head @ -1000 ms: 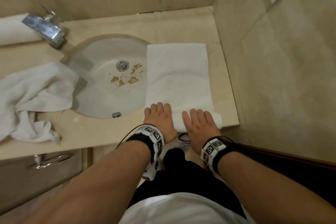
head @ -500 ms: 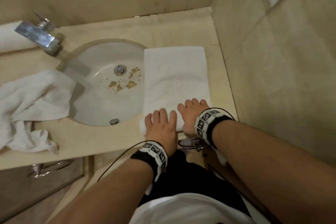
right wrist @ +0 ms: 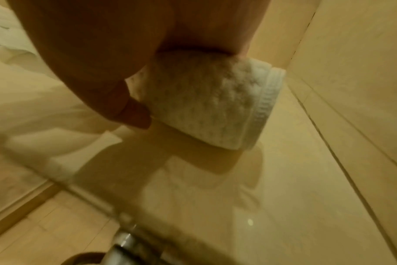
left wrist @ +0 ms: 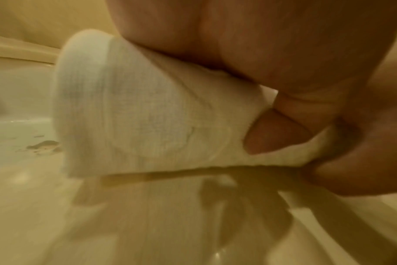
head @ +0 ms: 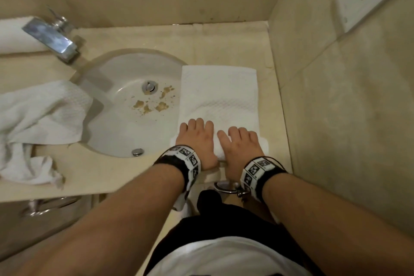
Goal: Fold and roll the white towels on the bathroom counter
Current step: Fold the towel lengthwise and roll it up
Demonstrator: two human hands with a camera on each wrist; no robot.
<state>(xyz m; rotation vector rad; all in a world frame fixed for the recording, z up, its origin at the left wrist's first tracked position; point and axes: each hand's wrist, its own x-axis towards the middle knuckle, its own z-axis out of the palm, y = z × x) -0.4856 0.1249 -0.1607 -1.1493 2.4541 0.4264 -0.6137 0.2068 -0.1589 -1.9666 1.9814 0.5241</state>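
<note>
A: What is the biggest thing here?

B: The bench (head: 224, 40), beige stone, running into a corner of the wall. The sink (head: 116, 132) is let into it, with brown stains near the drain (head: 149, 86) and a tap (head: 52, 39) at the back left.

A: And the towels?

B: Three. The towel (head: 218, 94) being worked lies flat as a folded strip between sink and wall, its left edge overhanging the basin. I judge it lies lengthwise away from the person so it can be rolled forward. A crumpled towel (head: 38, 123) sits left of the sink, not yet folded. Behind the tap is what looks like a finished roll (head: 15, 33).

A: How far is the rolling?

B: Just begun, I'd say. The near end is turned into a thick roll (left wrist: 147, 111) by the bench's front edge; most of the strip is flat beyond it.

A: The hands?

B: The left hand (head: 197, 141) and right hand (head: 240, 148) sit side by side on the roll, palms down, so pressure is even and the ends stay level. Fingers (head: 233, 131) drape forward over it, slightly curved. In the wrist views each thumb (left wrist: 267, 132) tucks against the near face, so each hand cups the roll rather than lying flat.

A: Any risk?

B: The overhanging left edge could sag and let the roll skew.
</note>
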